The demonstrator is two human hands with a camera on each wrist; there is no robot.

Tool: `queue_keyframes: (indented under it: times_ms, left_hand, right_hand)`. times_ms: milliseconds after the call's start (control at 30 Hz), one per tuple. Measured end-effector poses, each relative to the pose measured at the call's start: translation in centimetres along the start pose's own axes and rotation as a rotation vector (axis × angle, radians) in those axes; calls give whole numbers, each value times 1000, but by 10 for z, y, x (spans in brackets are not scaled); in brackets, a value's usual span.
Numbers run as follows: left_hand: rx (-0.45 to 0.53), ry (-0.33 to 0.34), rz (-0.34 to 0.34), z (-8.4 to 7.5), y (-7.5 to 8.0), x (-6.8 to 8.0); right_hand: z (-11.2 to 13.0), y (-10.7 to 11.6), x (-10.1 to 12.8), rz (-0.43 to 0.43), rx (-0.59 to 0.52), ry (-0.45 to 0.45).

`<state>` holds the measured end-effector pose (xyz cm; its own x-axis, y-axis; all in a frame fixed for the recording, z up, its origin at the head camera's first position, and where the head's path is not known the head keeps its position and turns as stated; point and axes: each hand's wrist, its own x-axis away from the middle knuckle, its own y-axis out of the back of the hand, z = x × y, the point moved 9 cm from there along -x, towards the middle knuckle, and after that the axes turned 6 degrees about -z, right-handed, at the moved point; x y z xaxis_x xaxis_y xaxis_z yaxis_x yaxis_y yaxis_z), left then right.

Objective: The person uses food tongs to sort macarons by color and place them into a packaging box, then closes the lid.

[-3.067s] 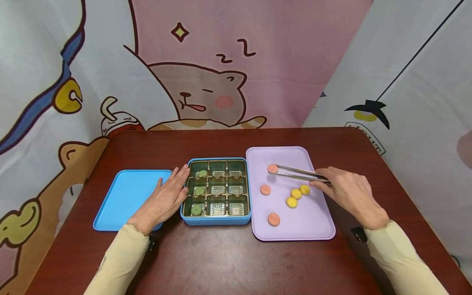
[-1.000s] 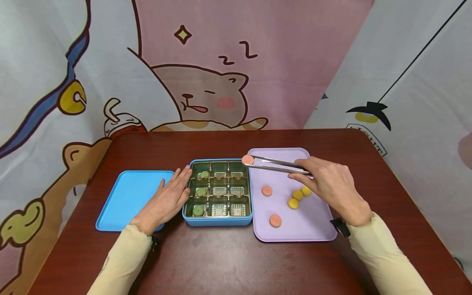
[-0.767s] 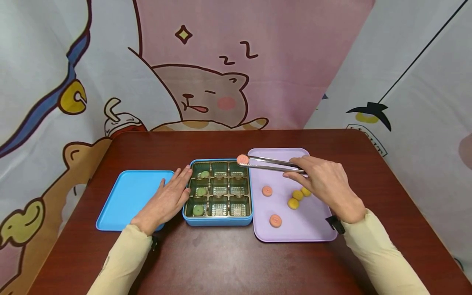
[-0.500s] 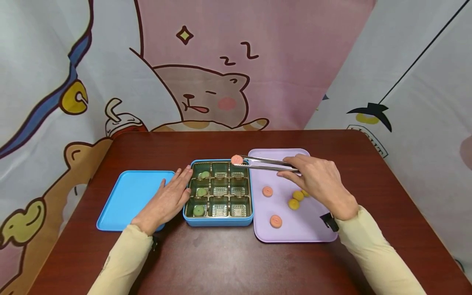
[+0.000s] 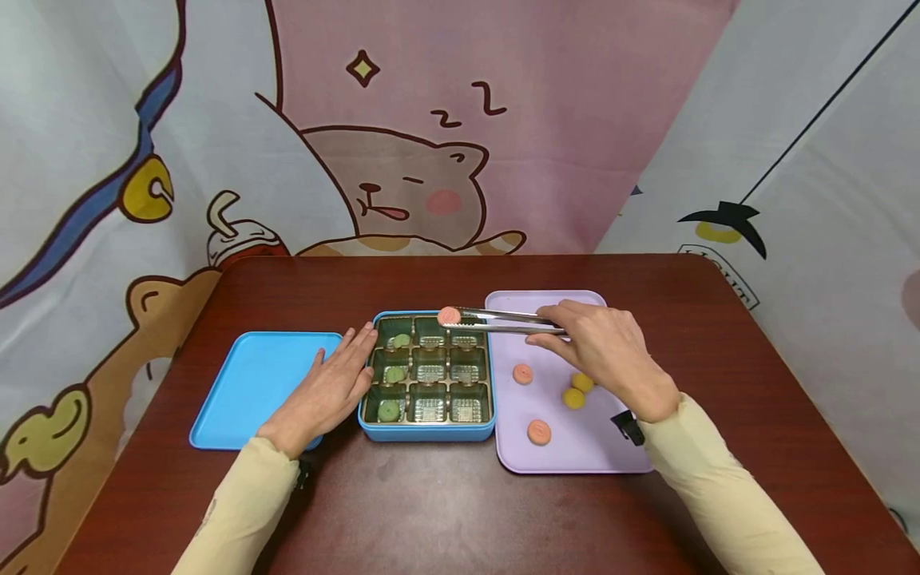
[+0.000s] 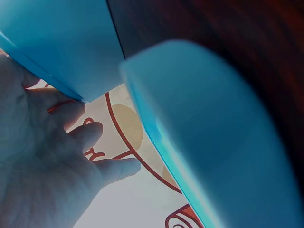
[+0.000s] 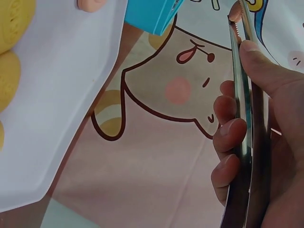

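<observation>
My right hand (image 5: 602, 351) grips metal tongs (image 5: 503, 321), fingers on one arm and thumb on the other, as the right wrist view shows. Between the tong tips is a pink round piece (image 5: 449, 317), held over the back row of the blue box (image 5: 431, 434). That box has a gold tray of compartments; three green pieces (image 5: 389, 411) sit in its left column, one per compartment. My left hand (image 5: 323, 391) rests against the box's left side with its fingers straight; in the left wrist view the fingertips touch the blue wall (image 6: 61, 52).
A lilac tray (image 5: 575, 455) stands right of the box with pink pieces (image 5: 539, 432) and yellow pieces (image 5: 573, 398) on it, partly covered by the right hand. A blue lid (image 5: 251, 383) lies at left, under the left forearm. A printed cloth (image 5: 561, 120) hangs behind the table.
My right hand has carried the pink piece in the tongs leftward from the lilac tray to above the box. The left hand has stayed at the box's side.
</observation>
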<state>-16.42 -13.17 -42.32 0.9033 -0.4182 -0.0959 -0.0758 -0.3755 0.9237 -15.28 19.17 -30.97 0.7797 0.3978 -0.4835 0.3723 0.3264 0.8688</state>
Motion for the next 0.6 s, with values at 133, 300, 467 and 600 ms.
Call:
queue_keyframes:
  times_ms: [133,300,467,600]
  left_hand:
    - [1,5,4,0,0,1]
    - [3,0,-6,0,0,0]
    - [4,4,-4,1,0,0]
    - [4,11,4,1,-1,0]
  right_hand:
    - [2,-7,-2,20,-13,-3]
    - [3,-15,-5,35,-6,1]
    - [5,-22,-10,43,11,11]
    - [6,-28,-13,57,20,15]
